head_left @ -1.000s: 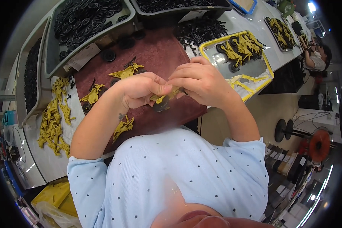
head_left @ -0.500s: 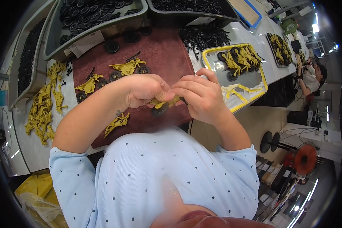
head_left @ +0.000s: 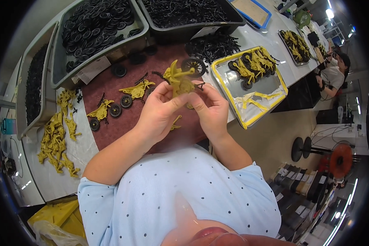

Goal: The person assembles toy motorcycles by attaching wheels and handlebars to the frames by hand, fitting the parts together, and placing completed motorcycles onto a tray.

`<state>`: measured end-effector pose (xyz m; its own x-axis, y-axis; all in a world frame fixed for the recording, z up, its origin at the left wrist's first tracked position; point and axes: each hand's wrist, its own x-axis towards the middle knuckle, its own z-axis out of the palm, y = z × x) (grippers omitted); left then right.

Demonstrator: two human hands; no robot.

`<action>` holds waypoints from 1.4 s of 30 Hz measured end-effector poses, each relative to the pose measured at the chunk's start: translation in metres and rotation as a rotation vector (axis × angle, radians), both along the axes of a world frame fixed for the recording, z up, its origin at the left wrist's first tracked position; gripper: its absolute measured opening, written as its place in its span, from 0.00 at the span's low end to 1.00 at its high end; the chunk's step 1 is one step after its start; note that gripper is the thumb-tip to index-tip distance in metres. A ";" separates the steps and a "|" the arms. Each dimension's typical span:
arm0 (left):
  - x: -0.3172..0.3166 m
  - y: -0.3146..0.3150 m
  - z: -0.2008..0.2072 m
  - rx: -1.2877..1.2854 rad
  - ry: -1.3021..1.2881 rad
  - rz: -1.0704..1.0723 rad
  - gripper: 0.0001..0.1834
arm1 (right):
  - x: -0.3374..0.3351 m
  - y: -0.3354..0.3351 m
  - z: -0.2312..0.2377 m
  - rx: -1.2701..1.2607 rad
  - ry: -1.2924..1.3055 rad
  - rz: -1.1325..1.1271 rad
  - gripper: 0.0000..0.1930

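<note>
Both hands hold a yellow toy motorcycle with a black spoked wheel and thin black parts sticking out at its sides. My left hand pinches it from the left, thumb in front. From the right my right hand grips its lower part, the two thumbs nearly touching. Fingers hide part of its underside. Farther left on the dark red cloth lie a yellow motorcycle body and another yellow body, with black wheels beside them. A further yellow piece shows partly behind my left hand.
Grey bins of black wheels and thin black parts stand at the back. Loose black parts lie beside them. Yellow bodies are heaped left. A yellow-edged tray holds motorcycles at right. Another person sits far right.
The toy motorcycle has been raised and moved away from my body, and its wheel now points up and away. Both hands have turned, bringing the thumbs together in front.
</note>
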<state>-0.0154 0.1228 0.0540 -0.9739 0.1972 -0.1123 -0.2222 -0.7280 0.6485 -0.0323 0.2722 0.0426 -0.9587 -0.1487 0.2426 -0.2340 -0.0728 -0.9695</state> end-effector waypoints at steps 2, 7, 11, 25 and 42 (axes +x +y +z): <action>0.003 0.001 0.008 -0.025 -0.001 -0.002 0.18 | 0.002 -0.007 -0.002 -0.070 0.049 -0.002 0.15; 0.013 -0.005 0.004 -0.176 0.002 0.009 0.17 | 0.005 -0.011 -0.006 -0.037 0.207 -0.027 0.14; 0.016 -0.007 -0.003 -0.372 0.120 0.111 0.20 | 0.007 -0.012 -0.004 -0.021 0.231 0.030 0.15; 0.009 -0.022 -0.009 -0.203 0.482 0.002 0.22 | 0.006 -0.011 -0.002 0.040 0.331 0.104 0.15; 0.013 -0.018 -0.003 -0.303 0.485 0.041 0.12 | 0.005 -0.009 0.000 0.022 0.567 0.141 0.13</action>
